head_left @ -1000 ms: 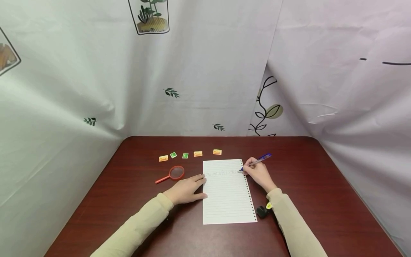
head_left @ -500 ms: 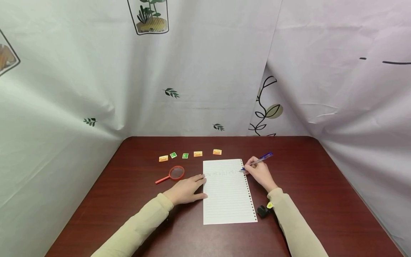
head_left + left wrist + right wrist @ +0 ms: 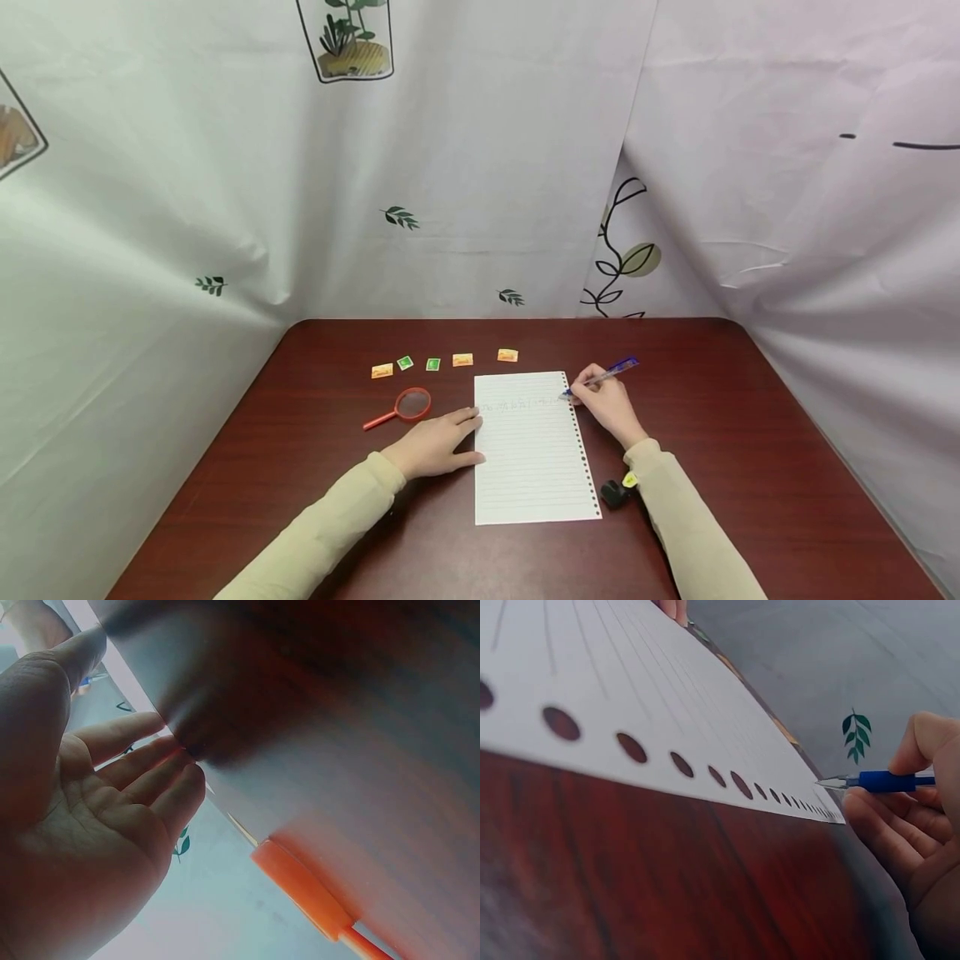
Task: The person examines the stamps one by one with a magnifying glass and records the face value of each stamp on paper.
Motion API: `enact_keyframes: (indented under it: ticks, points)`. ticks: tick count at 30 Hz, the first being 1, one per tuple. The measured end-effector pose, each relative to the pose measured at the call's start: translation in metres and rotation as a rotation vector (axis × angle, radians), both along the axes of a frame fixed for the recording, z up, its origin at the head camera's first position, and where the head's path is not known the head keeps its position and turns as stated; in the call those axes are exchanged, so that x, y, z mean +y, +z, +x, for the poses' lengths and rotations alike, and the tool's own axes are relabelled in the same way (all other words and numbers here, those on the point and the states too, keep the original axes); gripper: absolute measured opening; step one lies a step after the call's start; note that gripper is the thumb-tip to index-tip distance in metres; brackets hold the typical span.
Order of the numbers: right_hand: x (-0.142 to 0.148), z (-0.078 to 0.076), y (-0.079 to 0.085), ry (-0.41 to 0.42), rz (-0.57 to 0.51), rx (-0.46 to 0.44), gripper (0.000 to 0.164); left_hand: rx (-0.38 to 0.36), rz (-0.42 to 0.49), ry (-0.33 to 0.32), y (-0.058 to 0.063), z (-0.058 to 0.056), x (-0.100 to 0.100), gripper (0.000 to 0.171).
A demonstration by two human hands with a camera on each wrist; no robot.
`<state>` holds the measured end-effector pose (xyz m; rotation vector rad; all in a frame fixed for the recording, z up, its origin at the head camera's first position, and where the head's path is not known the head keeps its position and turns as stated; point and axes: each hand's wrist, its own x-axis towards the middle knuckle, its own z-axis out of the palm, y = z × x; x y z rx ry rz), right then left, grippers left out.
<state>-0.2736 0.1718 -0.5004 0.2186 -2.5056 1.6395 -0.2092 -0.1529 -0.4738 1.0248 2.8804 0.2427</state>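
Note:
A lined sheet of paper point(image 3: 525, 467) with punched holes down its right side lies on the dark red table point(image 3: 750, 417). Faint handwriting runs across its upper part. My right hand point(image 3: 606, 407) pinches a blue pen point(image 3: 611, 371) by its grip, the tip at the paper near the right edge. In the right wrist view the pen point(image 3: 887, 781) points left over the row of holes. My left hand point(image 3: 435, 442) rests at the sheet's left edge, fingertips and thumb on it. The left wrist view shows the palm of that hand point(image 3: 97, 802) with fingers extended.
A red magnifying glass point(image 3: 412, 403) lies left of the paper, beyond my left hand. Several small orange cards point(image 3: 462, 360) and green cards point(image 3: 432, 364) lie in a row behind it. A black device point(image 3: 613, 493) sits under my right wrist. Printed cloth point(image 3: 480, 167) hangs behind the table.
My right hand and the pen have shifted very slightly right and up along the written line. My left hand and the sheet have stayed put.

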Motion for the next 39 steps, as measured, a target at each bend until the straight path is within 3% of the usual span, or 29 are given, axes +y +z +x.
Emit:
enact_keyframes:
  ticks: [9,39]
  points:
    - [0.0012,0.0001,0.0006,-0.037,-0.021,0.0,0.008,-0.007,0.006,0.003,-0.0004,0.0004,0.0002,0.069]
    - [0.0016,-0.0008,0.0006,-0.034,0.024,0.002,0.008,-0.021,-0.004,0.013,-0.0004,-0.0018,0.0002,0.071]
